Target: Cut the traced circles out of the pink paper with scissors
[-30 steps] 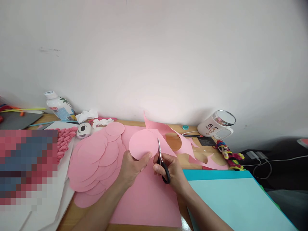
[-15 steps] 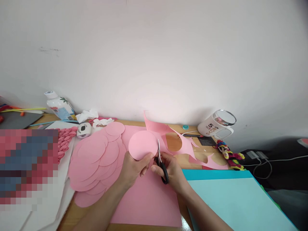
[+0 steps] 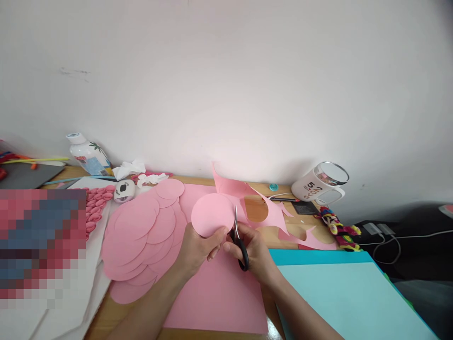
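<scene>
A round pink paper disc (image 3: pixel 213 214) is pinched at its lower edge by my left hand (image 3: pixel 198 248). My right hand (image 3: pixel 252 248) grips black-handled scissors (image 3: pixel 241 250), their blades pointing up along the disc's right edge. Whether the blades touch the paper I cannot tell. Beneath both hands lies a large pink sheet (image 3: pixel 219 297). To the left, many similar pink discs (image 3: pixel 136 219) overlap in a pile. Cut pink paper scraps (image 3: pixel 231 184) with round holes lie behind and to the right of the scissors.
At the back left stands a white bottle (image 3: pixel 88 155) by crumpled tissues (image 3: pixel 129 169) and a small white device (image 3: pixel 123 191). A white mug (image 3: pixel 318 182) leans at the back right, near a colourful figure (image 3: pixel 338 226). Light blue sheets (image 3: pixel 339 293) cover the right front.
Both hands, the disc and the scissors have shifted very slightly right in the picture. The scissor blades look closer together. Everything else lies as before.
</scene>
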{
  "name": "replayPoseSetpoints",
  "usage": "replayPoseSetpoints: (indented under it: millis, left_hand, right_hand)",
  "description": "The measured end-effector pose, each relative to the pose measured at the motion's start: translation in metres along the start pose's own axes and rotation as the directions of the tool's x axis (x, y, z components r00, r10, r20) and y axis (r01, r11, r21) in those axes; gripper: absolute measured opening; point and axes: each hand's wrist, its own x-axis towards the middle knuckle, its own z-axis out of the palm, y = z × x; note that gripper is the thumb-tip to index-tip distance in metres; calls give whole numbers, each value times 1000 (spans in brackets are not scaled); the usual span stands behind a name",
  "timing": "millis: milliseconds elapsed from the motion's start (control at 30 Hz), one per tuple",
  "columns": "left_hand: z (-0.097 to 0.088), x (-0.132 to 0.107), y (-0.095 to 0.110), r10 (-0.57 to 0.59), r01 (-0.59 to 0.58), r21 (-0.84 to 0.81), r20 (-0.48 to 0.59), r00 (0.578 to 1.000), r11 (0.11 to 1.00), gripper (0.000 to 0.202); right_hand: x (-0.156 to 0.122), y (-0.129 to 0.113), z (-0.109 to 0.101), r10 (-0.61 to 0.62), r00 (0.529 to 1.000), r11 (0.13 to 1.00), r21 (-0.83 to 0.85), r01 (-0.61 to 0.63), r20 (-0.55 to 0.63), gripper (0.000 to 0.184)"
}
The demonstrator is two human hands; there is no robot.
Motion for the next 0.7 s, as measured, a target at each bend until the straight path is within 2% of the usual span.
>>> replayPoseSetpoints:
  millis: [433,567,700]
  left_hand:
    - [1,0,1,-9,9,3,17,1000,1000,26]
    - [1,0,2,-22,22,13,-16,1000,1000,33]
    - [1,1,2,-46,46,0,-52,998,999,31]
  right_hand:
    - [0,1,0,-6,1000,999,46,5,21,34]
    - [-1,0,0,1,1000,997,75,-3,29,30]
    - [-1,-3,0,24,999,997,73,-26,24,29]
